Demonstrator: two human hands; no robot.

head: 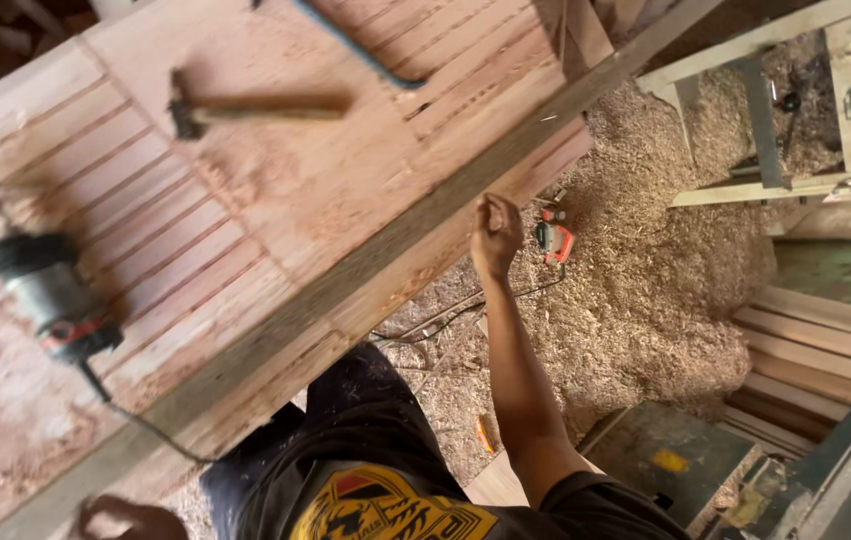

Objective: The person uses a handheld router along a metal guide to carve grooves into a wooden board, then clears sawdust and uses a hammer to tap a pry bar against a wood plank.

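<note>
A large reddish wooden door panel [246, 200] with grooved slats lies flat in front of me. A long grey-brown wooden strip [426, 215] runs diagonally along its near edge. My right hand [496, 232] is stretched out with its fingers curled into a fist, touching the side of the panel just below the strip. Whether it pinches something small is unclear. My left hand [121, 520] shows only partly at the bottom edge, by the strip's lower end, fingers bent. A hammer [246, 108] and a black-and-grey power tool [41, 290] with a cable rest on the panel.
Sawdust [646, 290] covers the floor to the right, and an orange power tool [554, 240] with a cord lies on it. A pale framed machine [796, 110] stands at the top right. Stacked planks [826, 340] and a green machine [666, 460] are at the lower right.
</note>
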